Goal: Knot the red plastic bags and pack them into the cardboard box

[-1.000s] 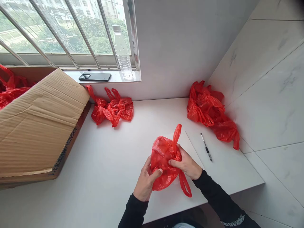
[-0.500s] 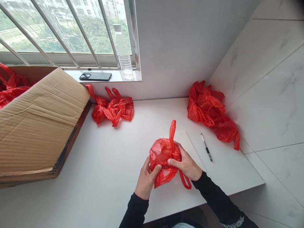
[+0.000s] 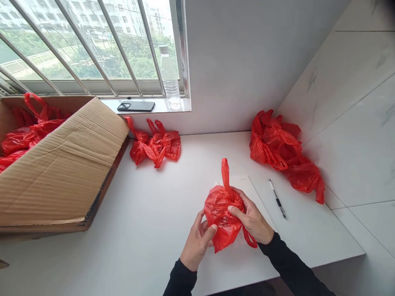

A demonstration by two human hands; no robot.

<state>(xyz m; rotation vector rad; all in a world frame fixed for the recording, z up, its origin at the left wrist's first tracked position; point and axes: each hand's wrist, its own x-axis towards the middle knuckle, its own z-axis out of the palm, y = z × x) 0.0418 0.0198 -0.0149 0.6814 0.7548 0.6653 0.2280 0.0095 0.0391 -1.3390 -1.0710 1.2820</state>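
Observation:
Over the front part of the table, a knotted red plastic bag (image 3: 220, 213) is held up between both hands. My right hand (image 3: 254, 220) grips its right side, with the thumb pressed on the front. Around the bag's lower left edge, the thumb and curled fingers of my left hand (image 3: 197, 242) are closed. One handle loop sticks up and another hangs down by my right wrist. What the bag contains is hidden. Beneath it lies a white paper sheet (image 3: 251, 191), partly covered, and a black-and-clear pen (image 3: 277, 199) rests to the right.
At left stands an open cardboard box (image 3: 70, 164) with several red bags inside. Small tied red bags (image 3: 157, 144) lie by the wall. A heap of red bags (image 3: 274, 139) fills the right corner. A phone (image 3: 135, 107) and clear bottle (image 3: 169, 78) are on the windowsill.
The view has shifted, so the scene sits farther right and lower. My left hand's fingers have moved slightly on the bag's edge; my right hand keeps its grip.

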